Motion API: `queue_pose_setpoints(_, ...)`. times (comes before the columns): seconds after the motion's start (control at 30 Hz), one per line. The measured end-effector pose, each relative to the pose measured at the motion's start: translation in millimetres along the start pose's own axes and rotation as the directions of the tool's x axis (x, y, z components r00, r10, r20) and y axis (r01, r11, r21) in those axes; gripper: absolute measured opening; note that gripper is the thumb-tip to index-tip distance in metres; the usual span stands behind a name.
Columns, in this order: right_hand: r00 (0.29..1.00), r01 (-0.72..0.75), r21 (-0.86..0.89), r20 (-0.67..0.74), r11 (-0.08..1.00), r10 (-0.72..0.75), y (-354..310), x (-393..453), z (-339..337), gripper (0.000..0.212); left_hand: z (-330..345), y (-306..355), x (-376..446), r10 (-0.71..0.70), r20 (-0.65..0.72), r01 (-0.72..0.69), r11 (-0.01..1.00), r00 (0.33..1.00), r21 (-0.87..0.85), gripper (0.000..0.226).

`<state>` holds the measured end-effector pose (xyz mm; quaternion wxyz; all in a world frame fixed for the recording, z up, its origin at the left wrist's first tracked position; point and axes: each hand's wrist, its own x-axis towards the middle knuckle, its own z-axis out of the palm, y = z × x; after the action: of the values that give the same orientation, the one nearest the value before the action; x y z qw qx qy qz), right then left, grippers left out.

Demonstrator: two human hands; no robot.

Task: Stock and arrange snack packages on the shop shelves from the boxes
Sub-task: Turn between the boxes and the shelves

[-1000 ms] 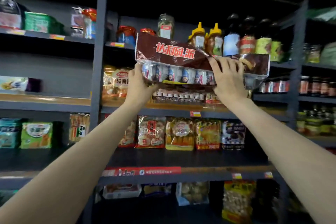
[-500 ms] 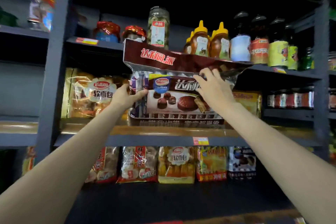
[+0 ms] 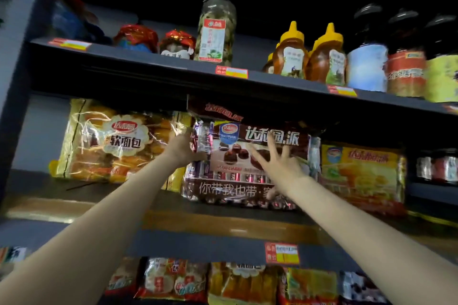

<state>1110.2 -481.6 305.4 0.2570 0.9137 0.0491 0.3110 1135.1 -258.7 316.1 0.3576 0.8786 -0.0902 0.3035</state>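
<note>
The brown glossy plastic pie package (image 3: 250,153) stands on the middle shelf (image 3: 203,242), its top flap bent under the board above. At its nine o'clock edge the left hand (image 3: 184,150) grips it; the right hand (image 3: 280,161) presses its face, fingers spread. Released off-balance, it could tip forward off the ledge, I reckon.
</note>
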Motion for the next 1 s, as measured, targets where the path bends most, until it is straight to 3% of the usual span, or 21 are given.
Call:
queue_pose_setpoints(0.1,1.000,0.015,-0.093,-0.023,0.996,-0.018,-2.9,19.1,5.8,0.130,-0.2,9.2,8.8,0.036,-0.015,-0.031,0.970,0.999,0.241,0.093)
queue_pose_setpoints(0.2,0.998,0.049,-0.126,-0.042,0.991,-0.054,2.3,24.3,2.1,0.119,-3.1,8.2,10.2,-0.001,0.006,0.000,0.958,1.000,0.286,0.098)
queue_pose_setpoints(0.33,0.997,0.065,0.033,-0.052,0.997,-0.063,0.8,7.6,-25.0,0.079,-6.9,8.0,-0.1,0.005,-0.018,0.001,0.943,1.000,0.332,0.088)
queue_pose_setpoints(0.43,0.981,0.087,0.202,-0.190,0.976,-0.048,-24.0,-4.0,-48.1,0.064,-23.9,5.7,-13.2,0.141,-0.173,-0.090,0.957,0.975,0.275,0.068)
queue_pose_setpoints(0.5,0.934,0.189,0.313,-0.351,0.931,-0.071,-47.9,-8.2,-65.3,0.063,-47.1,-2.0,-33.5,0.322,-0.310,-0.238,0.930,0.894,0.280,0.053)
queue_pose_setpoints(0.57,0.852,0.346,0.389,-0.512,0.854,-0.112,-81.0,-12.4,-89.4,0.061,-78.2,-19.0,-65.5,0.489,-0.407,-0.377,0.867,0.772,0.326,0.041)
queue_pose_setpoints(0.63,0.736,0.491,0.426,-0.669,0.760,-0.101,-115.9,-15.9,-114.7,0.057,-110.8,-39.8,-101.8,0.583,-0.460,-0.460,0.812,0.670,0.359,0.033)
queue_pose_setpoints(0.7,0.618,0.620,0.447,-0.785,0.645,-0.050,-168.2,-18.8,-146.5,0.051,-152.9,-78.1,-145.8,0.597,-0.493,-0.442,0.801,0.633,0.404,0.033)
queue_pose_setpoints(0.77,0.533,0.729,0.456,-0.846,0.511,-0.004,-235.0,-25.0,-181.2,0.047,-196.4,-132.5,-193.1,0.535,-0.523,-0.335,0.837,0.663,0.432,0.034)
queue_pose_setpoints(0.87,0.502,0.838,0.482,-0.865,0.256,-0.018,-359.6,-48.2,-231.8,0.045,-263.1,-240.8,-276.9,0.270,-0.491,-0.029,0.896,0.828,0.444,0.038)
queue_pose_setpoints(0.93,0.516,0.856,0.507,-0.846,0.103,-0.130,-451.4,-71.5,-262.9,0.046,-314.0,-317.6,-344.1,-0.012,-0.382,0.206,0.858,0.924,0.471,0.036)
queue_pose_setpoints(1.0,0.486,0.858,0.513,-0.807,0.010,-0.336,-548.3,-94.0,-288.6,0.053,-367.6,-380.8,-416.9,-0.298,-0.253,0.390,0.751,0.920,0.533,0.037)
